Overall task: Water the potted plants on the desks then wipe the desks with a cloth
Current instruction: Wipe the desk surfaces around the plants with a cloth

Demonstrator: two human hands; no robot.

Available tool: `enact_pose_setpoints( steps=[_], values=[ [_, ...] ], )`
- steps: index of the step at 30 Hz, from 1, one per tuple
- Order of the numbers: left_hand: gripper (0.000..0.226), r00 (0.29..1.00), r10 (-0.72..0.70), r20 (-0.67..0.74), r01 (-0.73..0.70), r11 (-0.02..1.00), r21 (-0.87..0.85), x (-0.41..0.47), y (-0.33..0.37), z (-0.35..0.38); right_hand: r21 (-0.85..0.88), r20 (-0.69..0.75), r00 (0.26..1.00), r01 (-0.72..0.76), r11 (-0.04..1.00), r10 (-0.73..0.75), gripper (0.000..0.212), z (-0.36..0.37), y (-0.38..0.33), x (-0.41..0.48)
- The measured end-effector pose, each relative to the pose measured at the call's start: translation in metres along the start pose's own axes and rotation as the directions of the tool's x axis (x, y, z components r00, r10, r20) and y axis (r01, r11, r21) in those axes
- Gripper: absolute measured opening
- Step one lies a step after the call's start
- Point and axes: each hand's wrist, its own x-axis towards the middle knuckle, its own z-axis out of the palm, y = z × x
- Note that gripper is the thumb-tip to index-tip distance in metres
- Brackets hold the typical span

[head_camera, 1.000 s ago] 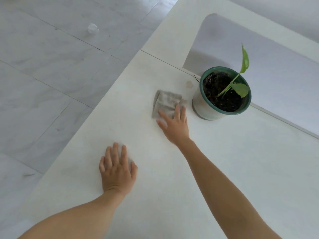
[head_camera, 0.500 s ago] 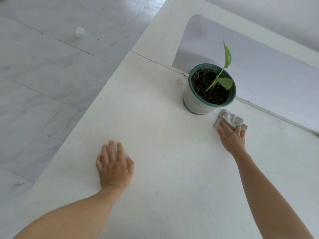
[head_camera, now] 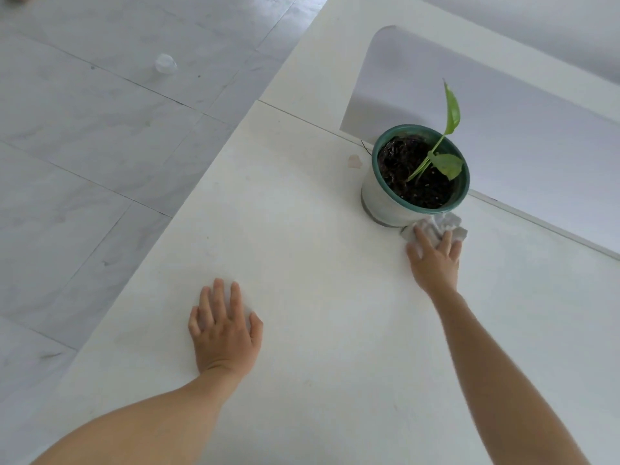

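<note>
A potted plant (head_camera: pixel 416 174) with a green-rimmed white pot, dark soil and a few green leaves stands on the white desk (head_camera: pixel 302 263) near its far edge. Just in front of the pot's right side lies a crumpled grey cloth (head_camera: pixel 439 226), touching the pot's base. My right hand (head_camera: pixel 434 263) presses on the cloth with straight fingers. My left hand (head_camera: pixel 223 325) rests flat on the desk, fingers spread, well to the left of the pot and nearer to me.
A pale divider panel (head_camera: pixel 503 105) stands behind the pot along the desk's far edge. A small brownish stain (head_camera: pixel 354 161) marks the desk left of the pot. The desk's left edge drops to a grey tiled floor (head_camera: pixel 84 146), where a small clear object (head_camera: pixel 165 63) lies.
My right hand has slid the cloth from the pot's left side round its front to the right side, and the cloth has crumpled. My left hand has stayed in place.
</note>
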Motion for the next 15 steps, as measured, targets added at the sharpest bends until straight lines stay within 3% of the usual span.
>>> enact_pose_setpoints(
  steps=[4, 7, 10, 15],
  values=[
    [0.056, 1.000, -0.001, 0.013, 0.001, 1.000, -0.008, 0.000, 0.001, -0.001, 0.011, 0.014, 1.000, 0.007, 1.000, -0.007, 0.050, 0.030, -0.041, -0.060],
    [0.056, 0.998, -0.010, 0.060, 0.011, 1.000, -0.012, 0.000, 0.002, -0.003, 0.001, 0.041, 0.967, 0.251, 0.968, -0.251, 0.054, 0.049, -0.081, -0.091],
    [0.056, 0.996, -0.009, 0.090, 0.010, 1.000, -0.008, 0.000, 0.002, -0.004, -0.036, 0.141, 0.904, 0.412, 0.910, -0.404, 0.050, 0.050, -0.116, -0.072],
    [0.057, 0.997, -0.008, 0.079, 0.009, 1.000, -0.014, -0.001, 0.002, -0.006, -0.052, 0.182, 0.880, 0.454, 0.890, -0.438, 0.046, 0.039, -0.151, -0.006]
  ],
)
